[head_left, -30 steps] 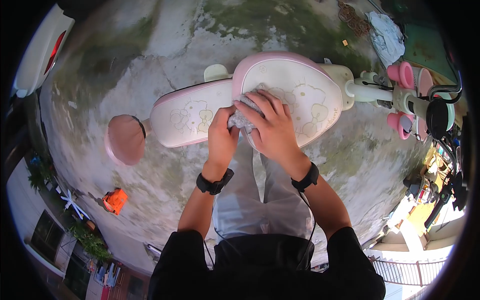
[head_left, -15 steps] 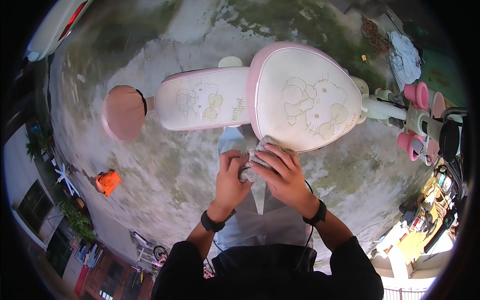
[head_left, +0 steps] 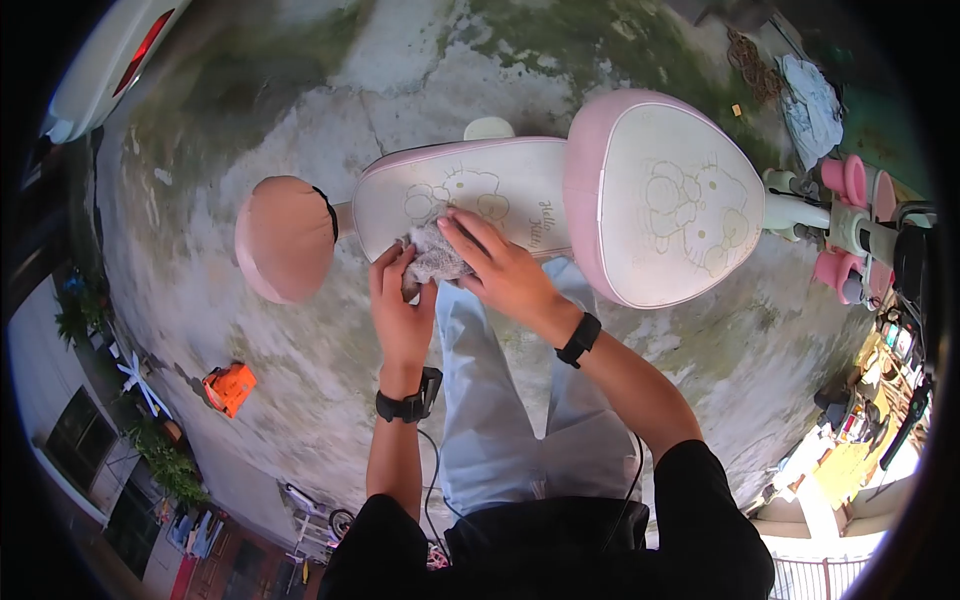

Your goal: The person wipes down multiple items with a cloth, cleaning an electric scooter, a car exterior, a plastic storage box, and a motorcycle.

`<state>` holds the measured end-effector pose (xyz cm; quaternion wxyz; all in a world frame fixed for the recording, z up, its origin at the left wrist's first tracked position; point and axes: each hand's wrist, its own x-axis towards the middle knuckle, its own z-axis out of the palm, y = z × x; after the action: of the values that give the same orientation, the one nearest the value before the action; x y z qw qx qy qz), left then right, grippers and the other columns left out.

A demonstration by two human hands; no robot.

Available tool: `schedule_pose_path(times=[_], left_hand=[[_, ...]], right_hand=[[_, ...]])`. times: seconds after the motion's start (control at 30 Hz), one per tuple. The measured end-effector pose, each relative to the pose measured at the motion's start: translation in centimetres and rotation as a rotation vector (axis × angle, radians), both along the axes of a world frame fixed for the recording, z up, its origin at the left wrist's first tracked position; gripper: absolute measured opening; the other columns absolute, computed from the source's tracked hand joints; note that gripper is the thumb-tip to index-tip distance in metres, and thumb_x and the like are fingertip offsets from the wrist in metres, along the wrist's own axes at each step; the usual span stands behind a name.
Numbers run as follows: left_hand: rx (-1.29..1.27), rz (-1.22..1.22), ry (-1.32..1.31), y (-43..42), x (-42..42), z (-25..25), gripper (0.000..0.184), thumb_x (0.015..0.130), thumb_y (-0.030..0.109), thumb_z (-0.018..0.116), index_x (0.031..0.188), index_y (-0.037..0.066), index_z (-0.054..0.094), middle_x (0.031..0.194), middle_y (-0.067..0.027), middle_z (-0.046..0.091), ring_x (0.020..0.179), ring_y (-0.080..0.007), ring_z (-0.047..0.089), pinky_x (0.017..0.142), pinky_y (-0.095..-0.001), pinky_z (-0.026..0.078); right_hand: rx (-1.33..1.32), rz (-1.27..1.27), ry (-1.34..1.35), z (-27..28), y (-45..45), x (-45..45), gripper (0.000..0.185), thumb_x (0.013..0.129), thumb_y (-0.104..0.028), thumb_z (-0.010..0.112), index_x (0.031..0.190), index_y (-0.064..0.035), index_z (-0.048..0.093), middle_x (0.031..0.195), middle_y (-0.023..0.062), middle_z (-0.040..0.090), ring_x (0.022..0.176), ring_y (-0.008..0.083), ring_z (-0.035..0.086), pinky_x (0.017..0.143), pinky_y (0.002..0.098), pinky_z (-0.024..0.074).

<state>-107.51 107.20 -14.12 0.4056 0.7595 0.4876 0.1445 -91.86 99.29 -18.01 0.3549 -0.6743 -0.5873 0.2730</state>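
A crumpled grey cloth [head_left: 436, 255] lies between my two hands at the near edge of the long pale rear seat [head_left: 400, 215]. My left hand [head_left: 402, 300] grips the cloth's left side with bent fingers. From the right, my right hand [head_left: 505, 275] presses its fingers onto the same cloth. Part of the cartoon cat print on this seat is covered by the cloth and fingers. To the right stands the wider front seat [head_left: 690, 200], white on top with pink sides and a similar print. A rounded pink backrest [head_left: 288, 240] is at the left end.
Pink-trimmed handlebars [head_left: 850, 230] are at the right. An orange object [head_left: 230, 390] lies on the stained concrete floor [head_left: 300, 340] at left. A car's rear corner [head_left: 105, 70] shows at upper left; a light blue cloth [head_left: 810, 110] and coiled rope [head_left: 750, 65] are at upper right.
Both hands and the cloth have moved left and away from me, from the front seat's near edge to the rear seat. The view has shifted, so the seats appear farther right.
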Motion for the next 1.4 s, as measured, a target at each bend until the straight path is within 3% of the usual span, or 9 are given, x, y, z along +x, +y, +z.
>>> schedule_pose_path(times=[0.1, 0.23, 0.33, 0.5, 0.67, 0.8, 1.0, 1.17, 1.4], left_hand=[[0.071, -0.018, 0.120, 1.7, -4.0, -4.0, 0.044, 0.081, -0.005, 0.068, 0.124, 0.003, 0.059, 0.129, -0.0162, 0.056, 0.113, -0.0337, 0.059, 0.083, -0.0393, 0.054], [0.149, 0.021, 0.147, 2.7, -4.4, -4.3, 0.050, 0.080, -0.002, 0.072, 0.128, 0.005, 0.057, 0.125, -0.0165, 0.058, 0.112, -0.0365, 0.059, 0.083, -0.0429, 0.053], [0.272, -0.048, 0.210, 4.8, -2.0, -4.9, 0.052, 0.078, -0.001, 0.074, 0.127, 0.008, 0.059, 0.126, -0.0144, 0.059, 0.106, -0.0329, 0.063, 0.075, -0.0415, 0.058], [0.118, -0.131, 0.118, 4.8, 5.6, -6.4, 0.049, 0.076, 0.001, 0.071, 0.123, 0.012, 0.064, 0.112, -0.0082, 0.060, 0.086, -0.0325, 0.067, 0.072, -0.0428, 0.056], [-0.041, -0.210, 0.051, 0.5, 5.7, -5.5, 0.046, 0.075, -0.001, 0.068, 0.120, 0.011, 0.066, 0.111, -0.0078, 0.061, 0.083, -0.0313, 0.068, 0.069, -0.0420, 0.056], [-0.110, -0.200, 0.139, -0.7, 0.8, -3.5, 0.046, 0.076, -0.004, 0.066, 0.120, 0.011, 0.066, 0.114, -0.0080, 0.062, 0.085, -0.0323, 0.068, 0.069, -0.0425, 0.056], [0.087, -0.041, 0.291, 2.1, -5.1, -3.5, 0.046, 0.076, -0.003, 0.065, 0.121, 0.010, 0.065, 0.119, -0.0082, 0.064, 0.095, -0.0327, 0.069, 0.071, -0.0425, 0.058], [0.261, -0.029, 0.236, 6.2, -0.5, -5.0, 0.046, 0.078, -0.003, 0.063, 0.122, 0.010, 0.066, 0.120, -0.0094, 0.065, 0.098, -0.0339, 0.068, 0.073, -0.0421, 0.058], [0.182, -0.226, 0.049, 5.5, 9.3, -7.5, 0.048, 0.077, -0.002, 0.065, 0.124, 0.011, 0.066, 0.117, -0.0050, 0.065, 0.085, -0.0306, 0.070, 0.069, -0.0416, 0.057]], right_hand=[[-0.017, 0.041, -0.142, -2.2, 2.6, -3.6, 0.069, 0.078, -0.011, 0.074, 0.143, -0.0127, 0.050, 0.145, 0.0081, 0.047, 0.139, 0.0253, 0.043, 0.107, 0.0385, 0.0444], [0.049, 0.046, -0.135, -3.8, 6.3, -4.6, 0.045, 0.085, -0.008, 0.063, 0.129, -0.0157, 0.059, 0.136, 0.0022, 0.054, 0.137, 0.0244, 0.044, 0.110, 0.0414, 0.0421], [0.120, -0.014, -0.223, -4.3, 7.9, -2.5, 0.045, 0.085, -0.008, 0.062, 0.129, -0.0147, 0.060, 0.135, 0.0039, 0.055, 0.136, 0.0255, 0.046, 0.113, 0.0450, 0.0399], [-0.045, -0.260, -0.233, -3.1, 5.3, 2.4, 0.059, 0.077, 0.005, 0.060, 0.135, -0.0092, 0.059, 0.139, 0.0087, 0.054, 0.136, 0.0328, 0.046, 0.114, 0.0503, 0.0383], [-0.144, -0.455, -0.240, -2.9, -0.7, 0.4, 0.065, 0.072, 0.007, 0.061, 0.136, -0.0077, 0.060, 0.141, 0.0097, 0.054, 0.137, 0.0357, 0.045, 0.111, 0.0489, 0.0409], [-0.165, -0.334, -0.138, -1.8, -1.7, -3.6, 0.068, 0.070, 0.008, 0.063, 0.136, -0.0074, 0.060, 0.141, 0.0099, 0.053, 0.138, 0.0356, 0.045, 0.110, 0.0478, 0.0427], [-0.076, -0.178, 0.043, -2.4, 4.5, -8.1, 0.063, 0.071, 0.007, 0.065, 0.133, -0.0068, 0.060, 0.137, 0.0098, 0.052, 0.138, 0.0337, 0.044, 0.115, 0.0488, 0.0397], [0.066, -0.274, -0.009, -3.7, 9.0, -4.6, 0.058, 0.072, 0.007, 0.064, 0.129, -0.0060, 0.061, 0.132, 0.0110, 0.054, 0.136, 0.0349, 0.046, 0.114, 0.0490, 0.0401], [-0.075, -0.498, -0.252, -4.5, 5.0, 2.4, 0.067, 0.076, 0.006, 0.059, 0.141, -0.0027, 0.052, 0.142, 0.0166, 0.050, 0.137, 0.0394, 0.042, 0.112, 0.0490, 0.0389]])
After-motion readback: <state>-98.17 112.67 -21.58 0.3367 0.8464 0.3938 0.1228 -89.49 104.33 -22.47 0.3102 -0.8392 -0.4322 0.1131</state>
